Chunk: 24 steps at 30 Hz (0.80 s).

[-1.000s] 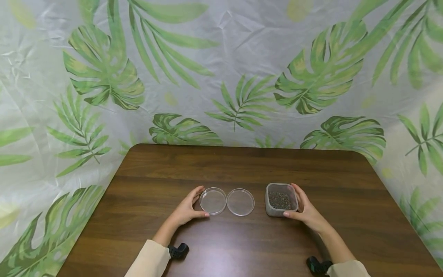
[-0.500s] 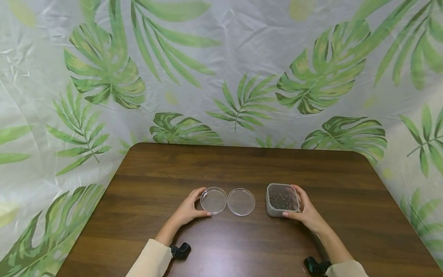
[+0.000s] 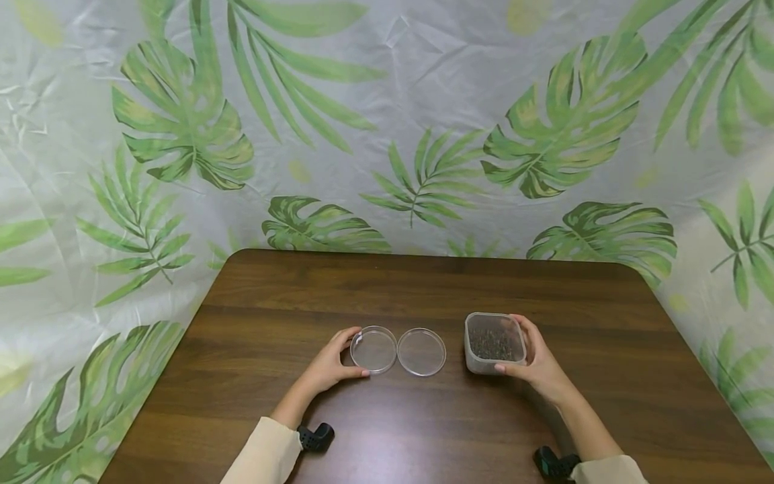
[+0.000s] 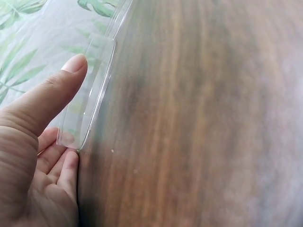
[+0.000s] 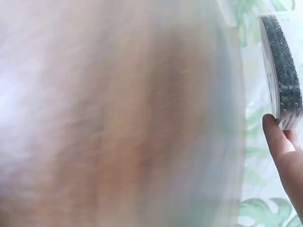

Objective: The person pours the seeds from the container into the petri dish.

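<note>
On the table's middle, a clear round petri dish [image 3: 373, 351] lies between the thumb and fingers of my left hand [image 3: 329, 359], which holds it at its left side. In the left wrist view the thumb [image 4: 57, 90] is at the clear wall of the dish [image 4: 90, 94]. A second clear round dish [image 3: 421, 352] lies right beside the first. My right hand [image 3: 541, 366] grips a square translucent plastic container [image 3: 478, 365] from its right side, raised off the table. Dark, grainy, soil-like material [image 3: 491, 344] fills its lower part, also showing through the wall in the right wrist view.
The brown wooden table [image 3: 387, 289] has rounded far corners and backs onto a leaf-printed sheet [image 3: 435, 101]. A black device is strapped to each wrist, the left device [image 3: 316, 438] and the right device [image 3: 555, 464] both low over the tabletop.
My right hand has lifted the container slightly, and its opening has shifted up in the head view. The left hand and both dishes have stayed nearly still.
</note>
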Each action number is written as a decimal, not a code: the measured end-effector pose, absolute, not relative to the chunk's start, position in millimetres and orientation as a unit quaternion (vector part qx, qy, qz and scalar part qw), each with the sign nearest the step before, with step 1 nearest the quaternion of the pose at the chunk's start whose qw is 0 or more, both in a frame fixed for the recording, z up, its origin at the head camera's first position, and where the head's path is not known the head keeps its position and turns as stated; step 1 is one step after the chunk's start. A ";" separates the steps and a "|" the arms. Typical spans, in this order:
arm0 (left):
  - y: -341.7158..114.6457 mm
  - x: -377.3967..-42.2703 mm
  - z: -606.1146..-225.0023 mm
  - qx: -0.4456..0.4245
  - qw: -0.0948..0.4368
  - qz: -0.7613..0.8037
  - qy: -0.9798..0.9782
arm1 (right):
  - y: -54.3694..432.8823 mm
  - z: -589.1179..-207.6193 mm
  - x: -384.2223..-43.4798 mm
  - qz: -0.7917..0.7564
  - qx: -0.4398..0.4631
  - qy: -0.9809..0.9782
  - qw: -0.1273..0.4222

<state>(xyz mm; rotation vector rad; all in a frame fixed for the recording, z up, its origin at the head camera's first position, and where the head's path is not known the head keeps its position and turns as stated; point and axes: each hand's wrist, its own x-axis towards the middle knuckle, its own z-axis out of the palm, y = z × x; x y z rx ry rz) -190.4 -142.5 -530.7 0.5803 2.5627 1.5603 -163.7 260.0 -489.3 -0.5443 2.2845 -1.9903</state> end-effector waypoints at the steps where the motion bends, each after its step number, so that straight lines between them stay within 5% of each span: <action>1: -142.7 -190.2 -530.5 0.190 0.042 0.511 0.838 | 258.4 -487.0 -164.4 -0.650 -0.181 0.737 0.028; 24: -143.7 -189.9 -527.5 0.184 0.055 0.501 0.844 | 187.4 -448.1 -185.5 -0.635 -0.201 0.745 -0.037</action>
